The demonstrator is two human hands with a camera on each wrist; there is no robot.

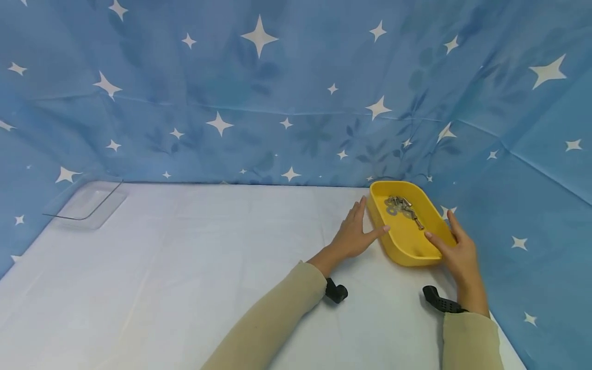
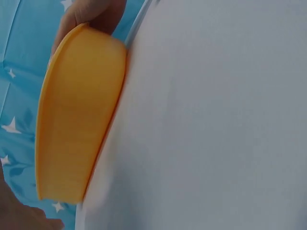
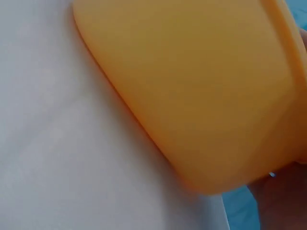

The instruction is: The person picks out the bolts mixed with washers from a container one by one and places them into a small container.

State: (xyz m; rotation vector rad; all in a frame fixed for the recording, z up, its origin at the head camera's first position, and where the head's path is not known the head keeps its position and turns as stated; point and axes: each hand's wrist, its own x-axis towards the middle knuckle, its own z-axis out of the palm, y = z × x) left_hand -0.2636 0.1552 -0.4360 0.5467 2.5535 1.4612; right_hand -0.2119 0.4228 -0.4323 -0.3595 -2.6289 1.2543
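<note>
A person's two hands frame a yellow oval tray [image 1: 407, 241] standing at the far right of a white-covered bench [image 1: 208, 267], close to a blue star-printed cloth backdrop [image 1: 277, 92]. The left hand [image 1: 353, 234] lies flat and open on the bench, its thumb touching the tray's near-left wall. The right hand [image 1: 458, 252] cups the opposite wall, its thumb hooked over the rim and fingers behind it, a light grip rather than a firm clasp. Between the two hands, toward the tray's far end, lies a small heap of metal washers and bolts [image 1: 401, 206]. A clear plastic tray [image 1: 88, 203] sits well away to the left of both hands, at the bench's far corner. The risk appears to be uneven handling: with only one hand truly holding, lifting or sliding the tray could tip it, and the loose hardware would likely skid toward the low side or spill out. The bench's right edge is also close beside the right hand.
</note>
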